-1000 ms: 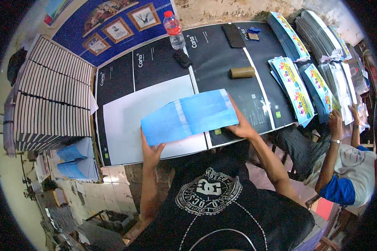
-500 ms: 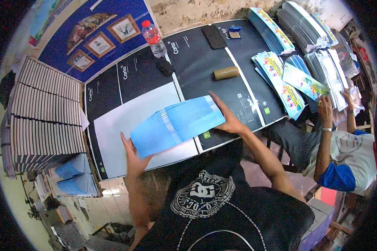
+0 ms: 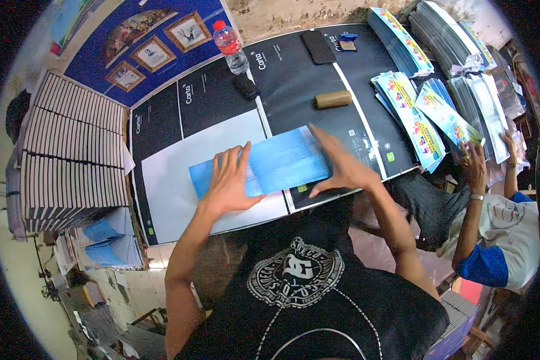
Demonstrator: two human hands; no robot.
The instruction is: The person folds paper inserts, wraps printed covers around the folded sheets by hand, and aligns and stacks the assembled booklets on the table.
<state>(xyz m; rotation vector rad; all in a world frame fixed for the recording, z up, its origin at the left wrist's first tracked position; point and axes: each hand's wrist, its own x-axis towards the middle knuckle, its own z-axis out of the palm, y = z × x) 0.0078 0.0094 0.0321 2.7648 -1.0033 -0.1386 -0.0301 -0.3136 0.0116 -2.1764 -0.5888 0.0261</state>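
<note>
Black-topped table (image 3: pixel 222 102): the blue paper sheet (image 3: pixel 282 162) lies flat beneath both palms, left hand (image 3: pixel 229 183) spread wide, right hand (image 3: pixel 341 168) pressing its edge. Finished stacks (image 3: pixel 72 150) wait left; folding seems midway.

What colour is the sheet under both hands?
Light blue sheet, with faint paler bands, clearest in the head view.

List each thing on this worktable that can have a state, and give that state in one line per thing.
Blue paper cover: lying flat on the table, pressed by both hands.
Left hand: palm down, fingers spread on the cover.
Right hand: flat on the cover's right end.
Water bottle: upright, red cap on.
Brown roll: lying on its side.
Phone: face down or screen dark, cannot tell.
</note>
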